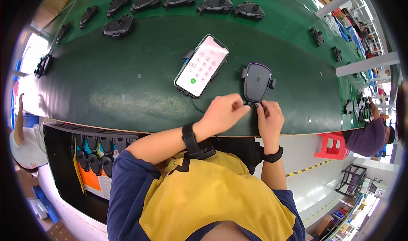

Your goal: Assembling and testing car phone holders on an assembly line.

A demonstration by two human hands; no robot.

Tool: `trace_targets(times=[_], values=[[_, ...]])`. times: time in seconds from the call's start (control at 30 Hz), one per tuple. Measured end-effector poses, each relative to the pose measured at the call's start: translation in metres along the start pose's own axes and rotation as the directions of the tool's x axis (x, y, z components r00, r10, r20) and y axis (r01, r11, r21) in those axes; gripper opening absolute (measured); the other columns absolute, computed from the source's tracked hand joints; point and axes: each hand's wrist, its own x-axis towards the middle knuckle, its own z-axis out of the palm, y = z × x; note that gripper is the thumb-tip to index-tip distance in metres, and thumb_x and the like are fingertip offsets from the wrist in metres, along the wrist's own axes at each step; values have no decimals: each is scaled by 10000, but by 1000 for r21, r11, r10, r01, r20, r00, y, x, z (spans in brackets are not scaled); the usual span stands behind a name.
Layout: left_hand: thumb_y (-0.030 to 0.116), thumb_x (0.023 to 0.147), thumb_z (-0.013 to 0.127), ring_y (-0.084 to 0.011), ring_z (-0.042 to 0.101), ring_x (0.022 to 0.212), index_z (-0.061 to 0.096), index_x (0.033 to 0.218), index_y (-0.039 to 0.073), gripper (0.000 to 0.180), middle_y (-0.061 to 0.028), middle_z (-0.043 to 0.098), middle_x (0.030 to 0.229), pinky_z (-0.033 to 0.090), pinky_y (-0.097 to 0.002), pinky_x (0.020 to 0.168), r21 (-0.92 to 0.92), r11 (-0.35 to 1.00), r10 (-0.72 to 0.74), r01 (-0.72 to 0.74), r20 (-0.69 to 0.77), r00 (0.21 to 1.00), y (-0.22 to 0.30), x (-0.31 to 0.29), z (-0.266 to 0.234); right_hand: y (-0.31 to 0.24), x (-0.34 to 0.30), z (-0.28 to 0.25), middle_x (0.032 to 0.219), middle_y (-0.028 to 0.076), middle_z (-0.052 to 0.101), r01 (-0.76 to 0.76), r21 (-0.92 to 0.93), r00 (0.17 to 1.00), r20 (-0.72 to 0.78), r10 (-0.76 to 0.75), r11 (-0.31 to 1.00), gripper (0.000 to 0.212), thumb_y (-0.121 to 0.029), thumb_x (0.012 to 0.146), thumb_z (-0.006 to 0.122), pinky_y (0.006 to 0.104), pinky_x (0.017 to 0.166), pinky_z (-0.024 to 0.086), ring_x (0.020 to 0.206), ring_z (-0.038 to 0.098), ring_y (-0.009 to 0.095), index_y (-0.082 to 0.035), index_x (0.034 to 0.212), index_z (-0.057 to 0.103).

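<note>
A dark grey car phone holder [257,82] with side clamp arms and a purple-tinted rim lies on the green bench in front of me. At its lower end, my right hand [270,118] pinches the bottom edge between thumb and forefinger. My left hand [224,114] is beside it, fingers curled and thumb tip close to that same end; whatever it pinches is too small to make out. To the left, a smartphone [202,66] with a lit dial pad rests in another holder, with a black cable [196,106] running from its lower end toward my left hand.
Several black phone holders line the raised green ledge [280,26] along the back. One more holder [118,26] sits just below that row. Under the bench at left is a tray of holders [94,162]. A person [369,134] works at far right near a red stool [331,146].
</note>
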Motion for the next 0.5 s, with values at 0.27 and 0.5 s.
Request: trace_targets(times=[0.27, 0.5], values=[[182, 843, 607, -68, 548, 683, 560, 864, -4, 193, -30, 593, 748, 460, -230, 611, -549, 825, -135, 136, 42, 990, 5, 8, -2, -30, -4, -18, 734, 11, 561, -503, 763, 839, 318, 441, 406, 76, -41, 844, 566, 195, 505, 380, 549, 472, 59, 25, 869, 591], [123, 827, 631, -70, 531, 765, 522, 991, -5, 235, -25, 591, 883, 458, -227, 660, -728, 685, 4, -19, -22, 1000, 22, -2, -16, -51, -1, -24, 626, 0, 558, -531, 764, 847, 490, 207, 366, 64, -43, 835, 591, 177, 483, 373, 531, 482, 45, 13, 804, 591]])
